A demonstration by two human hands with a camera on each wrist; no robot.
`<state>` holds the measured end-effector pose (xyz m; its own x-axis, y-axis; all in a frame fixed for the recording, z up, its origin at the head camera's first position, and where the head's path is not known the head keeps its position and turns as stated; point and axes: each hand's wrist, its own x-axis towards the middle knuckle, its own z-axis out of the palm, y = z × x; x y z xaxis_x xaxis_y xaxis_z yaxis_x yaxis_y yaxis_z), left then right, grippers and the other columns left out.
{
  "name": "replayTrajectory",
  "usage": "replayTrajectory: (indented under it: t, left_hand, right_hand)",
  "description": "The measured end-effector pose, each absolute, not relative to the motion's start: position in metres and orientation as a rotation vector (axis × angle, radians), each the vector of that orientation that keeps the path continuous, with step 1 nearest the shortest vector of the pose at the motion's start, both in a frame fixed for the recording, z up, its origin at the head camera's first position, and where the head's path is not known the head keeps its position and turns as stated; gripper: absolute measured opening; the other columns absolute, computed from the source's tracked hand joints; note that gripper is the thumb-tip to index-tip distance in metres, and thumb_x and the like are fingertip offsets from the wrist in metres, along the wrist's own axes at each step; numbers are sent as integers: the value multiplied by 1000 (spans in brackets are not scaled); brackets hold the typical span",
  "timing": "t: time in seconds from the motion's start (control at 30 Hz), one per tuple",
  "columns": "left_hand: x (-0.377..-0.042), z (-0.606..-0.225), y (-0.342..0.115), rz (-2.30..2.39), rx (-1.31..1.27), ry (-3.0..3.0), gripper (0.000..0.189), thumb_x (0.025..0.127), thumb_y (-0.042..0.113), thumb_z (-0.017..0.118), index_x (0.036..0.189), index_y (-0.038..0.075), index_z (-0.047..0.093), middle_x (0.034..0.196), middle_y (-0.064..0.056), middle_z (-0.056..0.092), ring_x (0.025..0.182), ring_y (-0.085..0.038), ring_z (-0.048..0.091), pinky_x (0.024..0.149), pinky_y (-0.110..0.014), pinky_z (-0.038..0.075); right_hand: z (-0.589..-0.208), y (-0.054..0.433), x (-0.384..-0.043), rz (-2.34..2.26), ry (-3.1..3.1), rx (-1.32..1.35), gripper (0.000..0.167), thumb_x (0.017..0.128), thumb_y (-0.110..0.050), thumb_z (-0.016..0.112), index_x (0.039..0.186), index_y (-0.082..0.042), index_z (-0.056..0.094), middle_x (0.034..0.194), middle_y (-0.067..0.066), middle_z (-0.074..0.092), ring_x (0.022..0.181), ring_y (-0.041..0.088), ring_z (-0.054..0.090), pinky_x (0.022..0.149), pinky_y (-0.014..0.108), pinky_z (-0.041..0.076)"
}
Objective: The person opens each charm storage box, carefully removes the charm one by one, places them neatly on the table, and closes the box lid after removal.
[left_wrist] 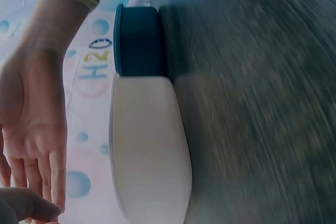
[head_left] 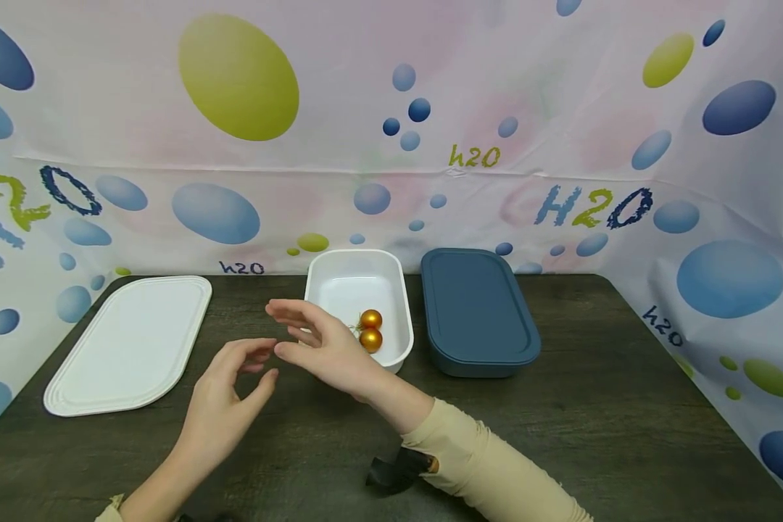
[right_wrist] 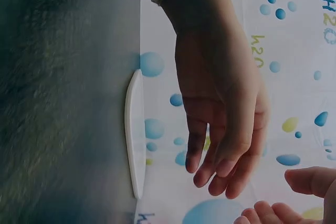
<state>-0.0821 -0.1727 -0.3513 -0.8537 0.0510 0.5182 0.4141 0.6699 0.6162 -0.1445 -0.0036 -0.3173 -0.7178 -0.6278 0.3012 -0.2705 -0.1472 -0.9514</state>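
Both hands hover over the table in front of a white container and hold nothing. My left hand (head_left: 225,399) has its thumb spread from loosely bent fingers. Close beside its fingertips are those of my right hand (head_left: 333,355), which reaches in from the right across the container's front left corner. Inside the white container (head_left: 406,330), toward its near end, lie two shiny golden-orange cherry tomatoes (head_left: 370,339) with a bit of green stem. The right wrist view shows the right hand (right_wrist: 220,108) with relaxed fingers, palm toward the left hand (right_wrist: 310,192).
A white lid (head_left: 127,344) lies flat on the table at the left. Right of the white container stands a dark blue container (head_left: 479,308) with its lid on. A printed curtain (head_left: 339,145) with bubbles hangs behind and along the sides of the dark wooden table (head_left: 581,420).
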Motion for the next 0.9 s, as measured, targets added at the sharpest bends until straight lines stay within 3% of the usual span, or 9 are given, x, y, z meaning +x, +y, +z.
replayTrajectory:
  t: [0.37,0.73,0.9]
  left_hand:
    - [-89,-355,-140,-1177,-462,-2329,45,79,-8,70,121,2,57,119,-5,55,106,-16,55,85,-13,44]
    - [-93,-358,-110,-1262,-612,-2276,58,79,-8,70,132,5,50,128,-5,51,114,-24,53,89,-32,49]
    - [-94,-360,-98,-1293,-624,-2283,61,80,-4,71,135,5,47,132,-6,48,118,-22,51,93,-34,47]
  right_hand:
    - [-317,39,-154,-1918,2015,-1016,55,91,-3,63,142,-4,41,144,9,42,133,13,38,109,28,29]
    - [-320,76,-161,-1830,2191,-998,60,89,-8,68,143,-8,41,146,5,41,135,15,36,110,33,29]
    - [-321,90,-163,-1795,2261,-953,64,87,-10,70,144,-10,41,146,2,41,135,16,36,110,34,28]
